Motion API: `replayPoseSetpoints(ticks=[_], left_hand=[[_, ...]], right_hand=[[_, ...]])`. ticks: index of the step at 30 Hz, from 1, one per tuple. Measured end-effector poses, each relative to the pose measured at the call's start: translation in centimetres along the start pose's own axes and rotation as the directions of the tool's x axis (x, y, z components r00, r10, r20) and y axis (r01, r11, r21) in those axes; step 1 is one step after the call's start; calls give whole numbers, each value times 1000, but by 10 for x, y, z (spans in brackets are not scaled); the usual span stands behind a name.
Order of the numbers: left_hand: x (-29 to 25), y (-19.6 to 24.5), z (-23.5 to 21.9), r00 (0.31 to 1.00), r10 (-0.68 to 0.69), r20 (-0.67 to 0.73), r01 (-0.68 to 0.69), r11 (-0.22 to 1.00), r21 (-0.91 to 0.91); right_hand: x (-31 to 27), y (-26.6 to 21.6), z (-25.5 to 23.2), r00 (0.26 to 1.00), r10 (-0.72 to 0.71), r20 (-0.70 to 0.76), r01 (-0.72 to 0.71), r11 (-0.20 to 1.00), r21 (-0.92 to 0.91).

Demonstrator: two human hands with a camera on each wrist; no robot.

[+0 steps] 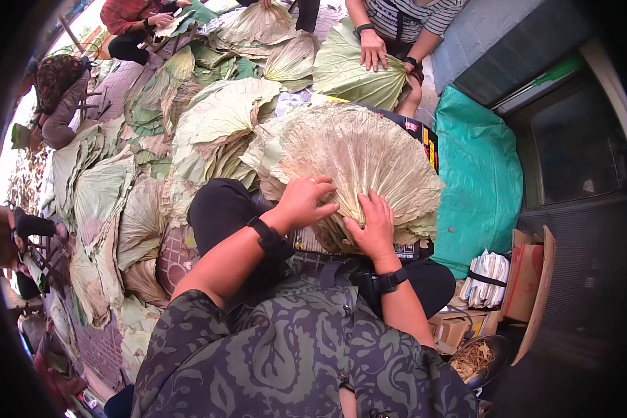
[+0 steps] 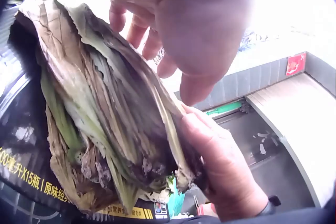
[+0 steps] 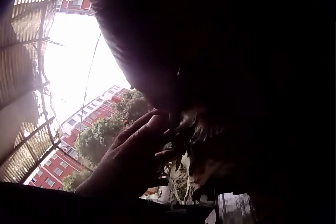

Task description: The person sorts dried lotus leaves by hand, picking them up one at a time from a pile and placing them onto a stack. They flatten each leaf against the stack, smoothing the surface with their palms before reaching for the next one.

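A thick stack of dried, fan-folded lotus leaves (image 1: 359, 143) lies in front of me, its pale brown top leaf spread with ribs running to a point near my hands. My right hand (image 1: 375, 226) holds the leaves at that point, fingers over the top leaf and thumb at the folded edge. Just left of it, my left hand (image 1: 303, 202) hovers at the leaf with loosely bent fingers and nothing between them. The left wrist view shows the stack's layered folded edge (image 2: 105, 113), greenish and brown. In the right wrist view most of the stack is in deep shadow.
Printed black packaging (image 1: 428, 139) lies under the stack. A green sheet (image 1: 477, 181) is at the right, above a cardboard box (image 1: 529, 279) and bundled white papers (image 1: 486, 279). More leaves (image 1: 104, 202) cover the ground at left. Across from me, a person's hand (image 1: 373, 50) rests on a leaf.
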State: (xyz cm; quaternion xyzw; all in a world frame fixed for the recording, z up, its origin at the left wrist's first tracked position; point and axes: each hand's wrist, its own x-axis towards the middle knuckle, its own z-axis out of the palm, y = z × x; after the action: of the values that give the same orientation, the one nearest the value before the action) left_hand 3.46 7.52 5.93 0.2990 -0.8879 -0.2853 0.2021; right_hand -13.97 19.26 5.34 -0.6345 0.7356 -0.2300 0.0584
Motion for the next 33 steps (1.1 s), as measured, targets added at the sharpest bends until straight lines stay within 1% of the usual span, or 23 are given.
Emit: replayPoseSetpoints(ticks=[1, 2, 4, 5, 7, 8, 10, 14, 16, 20, 22, 23, 24, 25, 26, 28, 29, 30, 31, 33], left_hand=[[4, -1, -1, 990, 69, -124, -70, 998, 3], [10, -2, -2, 987, 74, -141, -75, 997, -1], [17, -5, -5, 997, -70, 31, 70, 997, -22], [20, -8, -5, 997, -70, 20, 71, 997, -27], [25, -12, -5, 999, -12, 46, 14, 999, -37], [28, -14, -4, 999, -12, 41, 14, 999, -43], [33, -16, -5, 992, -35, 120, 36, 999, -3], [46, -22, -10, 986, -29, 166, 38, 998, -47], [54, -28, -11, 982, -4, 189, 27, 993, -116], [70, -41, -8, 976, 17, 219, 25, 982, -188], [72, -51, -2, 979, -25, 204, 84, 955, -285], [69, -57, 3, 979, -17, 202, 78, 952, -296], [64, -60, 6, 971, -92, 219, 181, 885, -429], [63, -63, 8, 955, -162, 249, 277, 788, -549], [65, -65, 12, 955, -158, 251, 276, 782, -559], [66, -54, -2, 988, -52, 145, 105, 914, -392], [67, -50, -6, 988, -54, 143, 108, 911, -399], [68, -47, -9, 986, 12, 163, 33, 963, -269], [69, -44, -10, 978, 76, 194, -50, 989, -136], [70, -43, -9, 973, 89, 212, -65, 991, -119]], right_hand=[[-1, 1, 1, 1000, 5, 7, -5, 1000, -2], [-1, 1, 1, 1000, 10, 16, -10, 1000, -1], [-1, 0, 0, 1000, -1, 19, 1, 1000, 0], [-1, 1, 1, 1000, -4, 12, 3, 1000, 14], [-1, 1, 1, 1000, -7, 1, 7, 1000, 29], [-1, 1, 2, 1000, -10, 3, 9, 1000, 22], [-2, 2, 4, 1000, -11, -5, 11, 1000, 27], [-2, 4, 5, 1000, -17, -16, 18, 1000, 20], [-2, 4, 5, 1000, -7, -7, 7, 1000, 20], [-2, 3, 2, 1000, -1, 7, 1, 1000, 11], [-2, 2, 0, 1000, 4, 26, -5, 1000, 21], [-1, 2, -1, 999, 4, 33, -5, 1000, 30], [-1, 1, -2, 999, 9, 35, -10, 1000, 19], [0, 1, -2, 999, 2, 38, -3, 1000, 19], [0, 1, -3, 999, -6, 44, 5, 1000, 20], [-2, 0, -3, 999, 2, 54, -3, 1000, 26], [0, 0, -3, 999, 5, 54, -7, 999, 43], [0, 0, -3, 998, 6, 58, -8, 999, 39], [0, 0, -4, 998, 13, 64, -15, 999, 37], [-1, -2, -4, 997, 28, 69, -30, 999, 29]])
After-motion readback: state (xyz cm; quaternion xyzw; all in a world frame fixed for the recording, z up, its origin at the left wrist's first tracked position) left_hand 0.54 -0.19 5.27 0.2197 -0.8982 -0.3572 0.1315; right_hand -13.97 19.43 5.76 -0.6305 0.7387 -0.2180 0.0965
